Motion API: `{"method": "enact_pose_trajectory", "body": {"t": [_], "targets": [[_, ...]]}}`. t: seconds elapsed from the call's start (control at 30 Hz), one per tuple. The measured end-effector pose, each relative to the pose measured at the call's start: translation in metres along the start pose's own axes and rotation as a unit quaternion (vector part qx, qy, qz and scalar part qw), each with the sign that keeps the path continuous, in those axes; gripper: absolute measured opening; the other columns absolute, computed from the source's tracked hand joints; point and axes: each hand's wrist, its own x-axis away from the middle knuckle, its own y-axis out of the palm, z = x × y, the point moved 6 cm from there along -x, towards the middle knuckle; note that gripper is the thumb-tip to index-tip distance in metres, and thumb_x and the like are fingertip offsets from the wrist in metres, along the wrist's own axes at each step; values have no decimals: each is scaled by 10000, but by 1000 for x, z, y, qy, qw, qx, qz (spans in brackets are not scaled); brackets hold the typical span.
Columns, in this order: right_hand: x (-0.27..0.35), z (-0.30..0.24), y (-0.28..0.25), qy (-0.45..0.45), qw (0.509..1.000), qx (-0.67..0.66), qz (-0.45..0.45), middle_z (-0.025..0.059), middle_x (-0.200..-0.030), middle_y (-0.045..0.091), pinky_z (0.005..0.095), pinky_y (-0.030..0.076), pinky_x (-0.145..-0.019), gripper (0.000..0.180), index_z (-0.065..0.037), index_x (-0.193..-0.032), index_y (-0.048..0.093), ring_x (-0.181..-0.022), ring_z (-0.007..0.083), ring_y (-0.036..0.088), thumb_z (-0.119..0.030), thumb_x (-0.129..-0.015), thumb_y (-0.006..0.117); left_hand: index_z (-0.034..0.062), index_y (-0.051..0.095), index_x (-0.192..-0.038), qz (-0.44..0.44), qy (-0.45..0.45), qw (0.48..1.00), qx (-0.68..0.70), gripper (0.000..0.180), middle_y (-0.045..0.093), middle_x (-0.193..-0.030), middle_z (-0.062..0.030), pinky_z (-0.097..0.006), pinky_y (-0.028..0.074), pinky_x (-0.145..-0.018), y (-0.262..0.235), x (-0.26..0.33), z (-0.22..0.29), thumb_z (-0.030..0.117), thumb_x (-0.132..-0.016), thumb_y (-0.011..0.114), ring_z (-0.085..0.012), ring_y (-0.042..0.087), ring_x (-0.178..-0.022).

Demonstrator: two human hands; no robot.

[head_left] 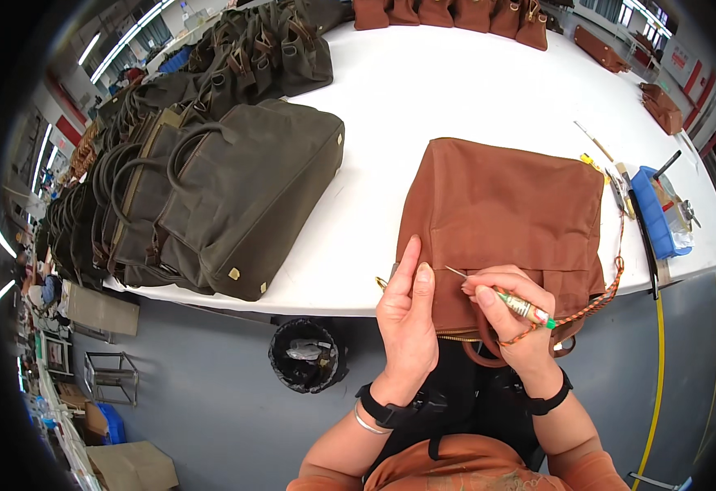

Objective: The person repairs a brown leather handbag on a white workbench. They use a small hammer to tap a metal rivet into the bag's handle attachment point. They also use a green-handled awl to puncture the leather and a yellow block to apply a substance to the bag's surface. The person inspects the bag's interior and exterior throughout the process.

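Hands work on a brown canvas bag (505, 204) lying on the white surface (423, 90). Left hand (407, 315) presses flat and open on its seam; right hand (513, 315) pinches a thin pointed tool (501, 296).

A broad white counter (423, 90) fills the middle of the view, its near edge curving above a grey floor (210, 409). Under that edge stands a round black waste bin (305, 354) lined with a dark bag. A yellow line (659, 360) runs along the floor at the right. To the left, low on the floor, sit a small metal rack (111, 378), a blue crate (113, 422) and a cardboard box (133, 466). Long ceiling light strips (125, 39) glow at the upper left, and more (640, 12) at the upper right.
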Motion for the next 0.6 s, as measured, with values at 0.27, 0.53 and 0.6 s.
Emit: {"method": "enact_pose_trajectory", "body": {"t": [0.27, 0.53, 0.6], "targets": [[-4, 2, 4, -45, 997, 55, -30, 136, -934, 707, 280, 524, -743, 118, 22, -952, 703, -844, 207, 670, -30, -849, 677, -33, 404, -1424, 7, -3, 1000, -2, 446, 555, -1291, -45, -209, 409, -955, 2, 0, 2, 78, -1004, 509, -39, 506, -1064], [-6, 2, 4, -54, 996, 73, -27, 137, -931, 709, 288, 534, -741, 117, 21, -946, 704, -843, 213, 678, -29, -841, 685, -36, 406, -1422, -1, 1, 1000, -13, 436, 526, -1354, -80, -224, 400, -989, 3, 0, 3, 74, -1009, 493, -66, 499, -1137], [-6, 2, 4, -51, 996, 72, -29, 137, -932, 709, 289, 535, -742, 118, 20, -946, 703, -845, 213, 680, -31, -841, 685, -35, 406, -1422, -2, -1, 1000, -9, 435, 528, -1350, -77, -222, 403, -984, 3, 0, 3, 72, -1009, 491, -64, 502, -1129]]}}
